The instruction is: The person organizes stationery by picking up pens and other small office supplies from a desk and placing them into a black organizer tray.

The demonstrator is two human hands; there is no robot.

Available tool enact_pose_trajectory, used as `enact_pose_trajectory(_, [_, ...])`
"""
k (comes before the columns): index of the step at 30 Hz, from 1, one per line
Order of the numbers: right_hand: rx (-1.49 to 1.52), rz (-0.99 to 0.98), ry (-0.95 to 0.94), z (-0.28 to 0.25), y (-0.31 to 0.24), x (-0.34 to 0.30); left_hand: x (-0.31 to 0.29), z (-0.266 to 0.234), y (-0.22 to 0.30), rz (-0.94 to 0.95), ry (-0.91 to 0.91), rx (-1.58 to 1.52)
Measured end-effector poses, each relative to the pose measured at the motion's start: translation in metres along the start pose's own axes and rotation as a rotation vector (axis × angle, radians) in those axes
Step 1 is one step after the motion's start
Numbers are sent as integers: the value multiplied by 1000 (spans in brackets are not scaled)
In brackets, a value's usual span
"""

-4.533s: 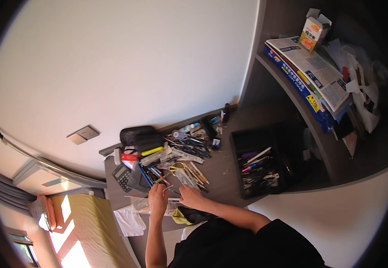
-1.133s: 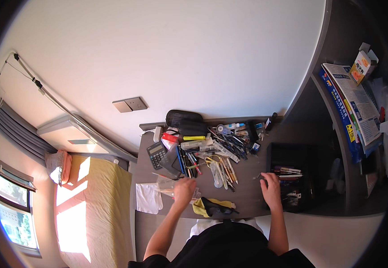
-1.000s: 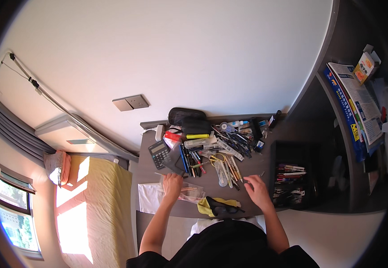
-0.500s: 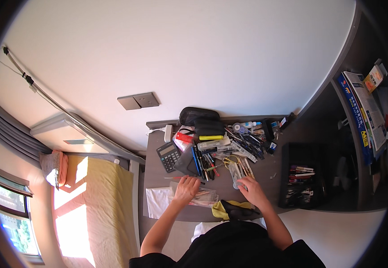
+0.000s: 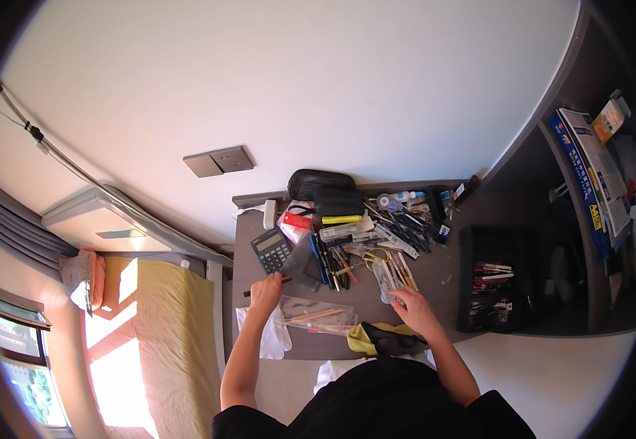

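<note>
My left hand (image 5: 265,294) is closed around a thin dark pen (image 5: 286,279), whose two ends stick out on either side of the fist. It hangs over the left part of the desk, just below a grey calculator (image 5: 272,249). At the right, the fingers of my right hand (image 5: 413,307) pinch the lower end of a clear plastic case (image 5: 384,281). Beside that case lie several slim pens (image 5: 404,271) and yellow-handled scissors (image 5: 376,256). Between my hands a transparent pouch (image 5: 333,316) with pencils inside lies flat.
A heap of pens (image 5: 413,230), black pouches (image 5: 325,186) and a yellow highlighter (image 5: 341,219) fill the back of the desk. A black tray (image 5: 472,252) with pens stands right. Near the front edge lie a yellow-and-black cloth pouch (image 5: 362,342) and white tissue (image 5: 275,340).
My left hand has moved left and slightly up, off the transparent pouch, and now carries the dark pen. My right hand stays at the clear case.
</note>
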State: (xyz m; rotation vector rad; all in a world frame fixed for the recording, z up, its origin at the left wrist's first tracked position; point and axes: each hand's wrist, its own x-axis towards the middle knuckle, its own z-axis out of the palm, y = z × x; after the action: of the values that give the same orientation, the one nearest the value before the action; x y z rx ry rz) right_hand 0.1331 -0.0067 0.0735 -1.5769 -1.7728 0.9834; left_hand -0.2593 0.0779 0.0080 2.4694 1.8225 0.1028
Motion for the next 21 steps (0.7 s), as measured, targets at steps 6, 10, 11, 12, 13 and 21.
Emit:
enact_pose_trajectory(6, [-15, 6, 21, -7, 8, -7, -1, 15, -7, 8, -58, 3])
enact_pose_trajectory(10, [-18, 28, 38, -15, 11, -12, -7, 4, -1, -26, -117, 53])
enact_pose_trajectory(11, [-27, 40, 52, -17, 16, -13, -7, -3, 6, -47, -145, 75])
enact_pose_trajectory(12, [-33, 46, 58, -17, 18, -14, -10, -9, 14, -27, -155, 77])
enact_pose_trajectory(13, [-19, 62, 57, -19, 19, -16, -10, -8, 23, 33, -146, 53])
enact_pose_trajectory(21, [-96, -37, -88, 3, 14, -15, 11, 19, 82, 305, -171, -39])
